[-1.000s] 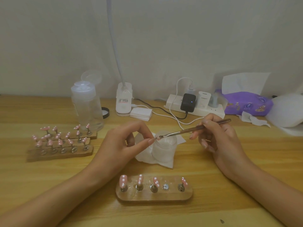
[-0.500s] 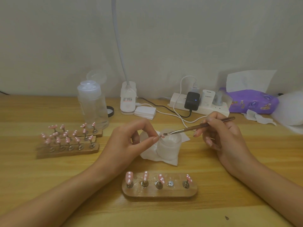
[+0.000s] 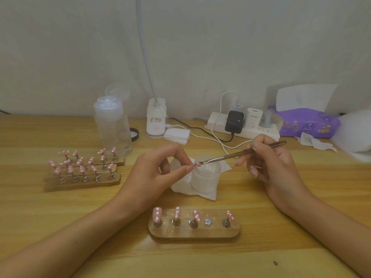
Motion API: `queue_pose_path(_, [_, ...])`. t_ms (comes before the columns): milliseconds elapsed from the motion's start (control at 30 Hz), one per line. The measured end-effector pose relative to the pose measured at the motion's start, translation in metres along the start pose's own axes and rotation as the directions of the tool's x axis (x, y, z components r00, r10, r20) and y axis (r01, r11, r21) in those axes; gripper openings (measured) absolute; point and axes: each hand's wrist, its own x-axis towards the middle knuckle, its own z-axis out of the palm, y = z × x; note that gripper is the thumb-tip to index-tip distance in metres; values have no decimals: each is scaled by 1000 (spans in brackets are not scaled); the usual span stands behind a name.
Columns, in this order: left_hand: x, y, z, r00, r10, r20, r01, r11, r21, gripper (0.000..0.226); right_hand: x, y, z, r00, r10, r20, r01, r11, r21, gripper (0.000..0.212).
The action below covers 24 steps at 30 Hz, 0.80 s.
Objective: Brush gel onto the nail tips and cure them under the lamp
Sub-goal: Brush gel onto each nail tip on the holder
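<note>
Head view: left hand pinched on glossy pink nail tip, right hand curled round slim metallic brush.

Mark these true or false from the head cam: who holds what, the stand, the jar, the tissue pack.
1. The right hand holds the brush. True.
2. The left hand lies flat on the table and holds nothing. False: it pinches a nail tip at the brush's bristles.
3. Every peg on the oval wooden stand carries a tip. False: the fourth peg from the left is bare.
4. The frosted jar stands on a white wipe. True.
5. The purple tissue pack lies to the left of the pump bottle. False: it lies far to the right of it, at the back.
</note>
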Motion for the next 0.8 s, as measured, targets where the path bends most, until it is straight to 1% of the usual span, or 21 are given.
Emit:
queue_pose_path(100, [0, 0, 0, 1000, 0, -2, 0, 1000, -4, 6, -1, -2, 1, 1000, -17, 20, 17, 999, 28, 30])
queue_pose_path(167, [0, -1, 0, 1000, -5, -3, 5, 1000, -10, 6, -1, -1, 1, 999, -18, 42, 18, 1000, -6, 33])
queue_pose_path(267, [0, -1, 1, 1000, -5, -3, 5, 1000, -8, 6, 0, -1, 0, 1000, 2, -6, -2, 1000, -5, 38])
queue_pose_path(333, [0, -1, 1, 1000, -6, -7, 6, 1000, -12, 10, -1, -2, 1, 1000, -13, 11, 12, 1000, 16, 33])
queue_pose_path(400, [0, -1, 1, 1000, 2, -10, -2, 1000, -12, 13, -1, -2, 1, 999, -14, 52, 13, 1000, 7, 26])
queue_pose_path(433, [0, -1, 0, 1000, 5, -14, -5, 1000, -11, 13, -1, -1, 1, 999, -4, 51, 4, 1000, -4, 24])
queue_pose_path(533, [0, -1, 0, 1000, 4, -15, -4, 1000, -6, 14, 0, 0, 0, 1000, 9, -2, -9, 1000, 3, 29])
queue_pose_path(667, [0, -1, 0, 1000, 5, -14, -5, 1000, -7, 12, -2, -2, 1, 999, 1, 41, -1, 1000, 3, 27])
queue_pose_path(733, [0, 0, 0, 1000, 8, -14, -8, 1000, -9, 17, 0, -1, 0, 1000, 15, 11, -15, 1000, -11, 35])
queue_pose_path(800, [0, 0, 1, 1000, 6, -16, -6, 1000, -14, 19, 0, -2, -1, 1000, 6, -7, -6, 1000, 6, 37])
